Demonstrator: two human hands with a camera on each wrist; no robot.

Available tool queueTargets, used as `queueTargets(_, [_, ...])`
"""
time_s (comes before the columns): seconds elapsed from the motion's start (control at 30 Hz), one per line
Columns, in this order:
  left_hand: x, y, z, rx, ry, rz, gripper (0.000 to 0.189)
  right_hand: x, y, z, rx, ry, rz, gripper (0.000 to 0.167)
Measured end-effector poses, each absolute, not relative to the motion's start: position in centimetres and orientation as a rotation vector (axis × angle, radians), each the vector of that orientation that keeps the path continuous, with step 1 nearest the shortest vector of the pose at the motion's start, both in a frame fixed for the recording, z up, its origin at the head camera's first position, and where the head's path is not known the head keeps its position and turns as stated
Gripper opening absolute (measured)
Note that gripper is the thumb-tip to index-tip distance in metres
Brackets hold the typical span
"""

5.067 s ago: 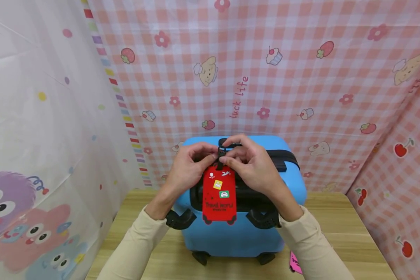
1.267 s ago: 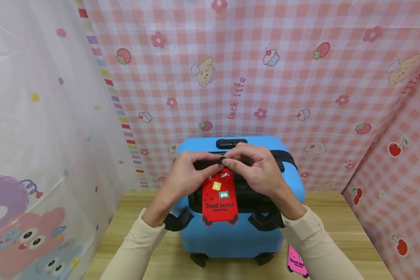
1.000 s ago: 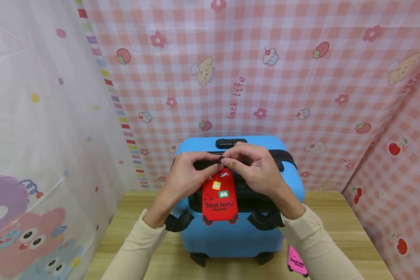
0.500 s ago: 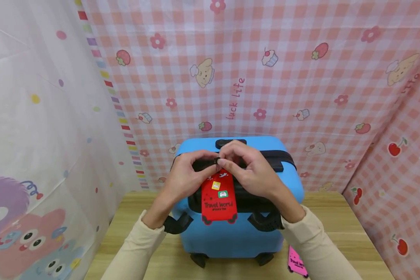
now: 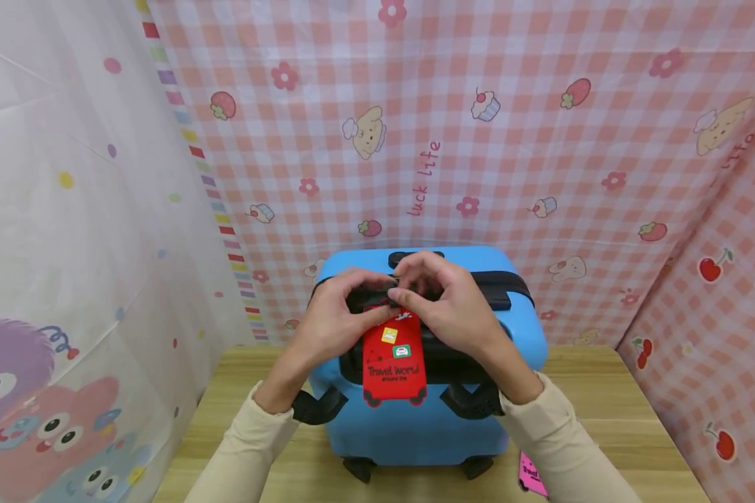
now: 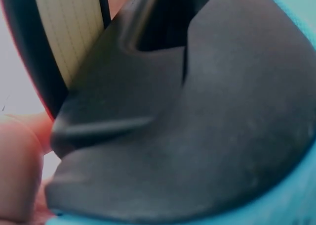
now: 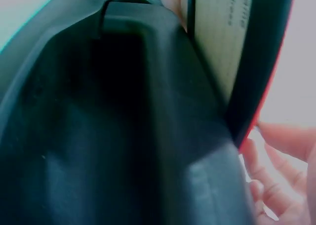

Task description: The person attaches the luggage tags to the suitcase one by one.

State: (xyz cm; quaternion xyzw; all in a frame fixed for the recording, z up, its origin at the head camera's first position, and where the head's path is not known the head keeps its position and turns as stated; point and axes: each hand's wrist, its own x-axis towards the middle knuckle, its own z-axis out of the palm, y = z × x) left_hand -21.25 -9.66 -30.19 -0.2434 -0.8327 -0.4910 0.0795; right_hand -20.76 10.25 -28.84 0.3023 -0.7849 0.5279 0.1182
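the red tag (image 5: 393, 381) hangs face out and roughly upright in front of the black handle (image 5: 449, 349) on the near side of the blue suitcase (image 5: 415, 433), which stands on the table (image 5: 610, 398). above it, the left hand (image 5: 336, 318) and the right hand (image 5: 456, 307) meet, fingers curled and, as far as they show, pinching the black strap (image 5: 393, 302) at the tag's top. whether the strap passes round the handle is hidden by the fingers.

to work the strap well, the left fingers should probably hold one part firm while the right fingers make small, precise moves, thumb against fingertip. letting the tag hang straight would help avoid twisting the strap; a loose pinch could let its end slip. pulling gently along the strap, rather than sideways, seems kinder to it.

at the near right, a pink tag (image 5: 530, 476) lies on the table, partly behind the right sleeve (image 5: 556, 433).
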Motion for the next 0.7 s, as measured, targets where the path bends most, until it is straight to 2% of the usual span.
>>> queueTargets(0.17, [-21.25, -9.87, -30.16, -0.766, -2.488, -1.456, 0.036, -20.68, 10.47, -28.35, 0.805, -2.413, 1.472, 0.027])
queueTargets(0.7, [-21.26, -10.11, -30.21, -0.809, -2.459, -1.568, 0.041, -20.75, 10.42, -28.14, 0.774, -2.511, 1.402, 0.019])
